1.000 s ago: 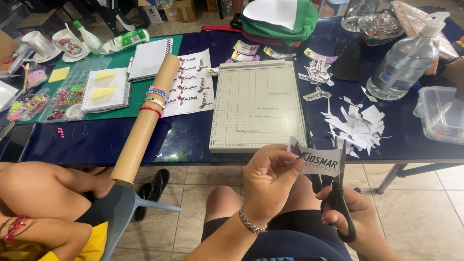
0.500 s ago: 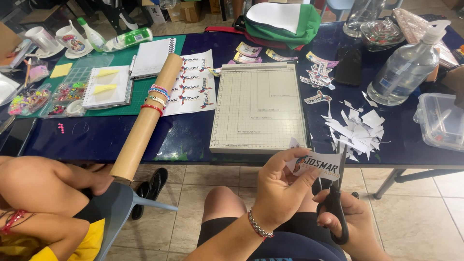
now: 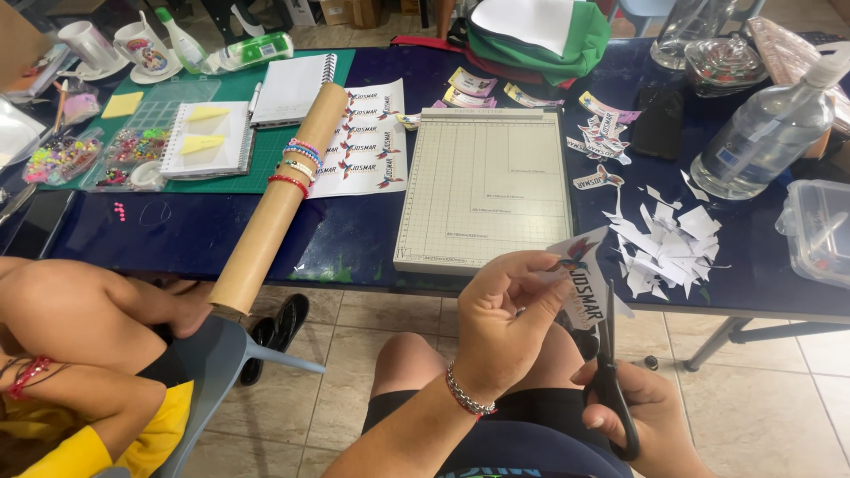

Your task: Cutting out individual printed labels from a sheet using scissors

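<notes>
Pinching the printed paper cutout point(image 3: 584, 281) in my left hand point(image 3: 505, 323), I'm turning it more upright than a second ago; beside that grip, my right hand point(image 3: 651, 420) is closing the black scissors point(image 3: 609, 372) along its edge.

Bare arms, no sleeves. Left hand point(image 3: 505, 323): beaded silver-and-red bracelet point(image 3: 466, 397) at wrist. Dark shorts point(image 3: 522, 434), knees bare.

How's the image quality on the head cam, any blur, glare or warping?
Head view: even light with soft shadows; mild glare on the clear plastic bottle and the blue table; wide-angle bowing bends the table edge; left hand, paper cutout and scissors in the right hand look sharp, no obvious motion blur.
</notes>
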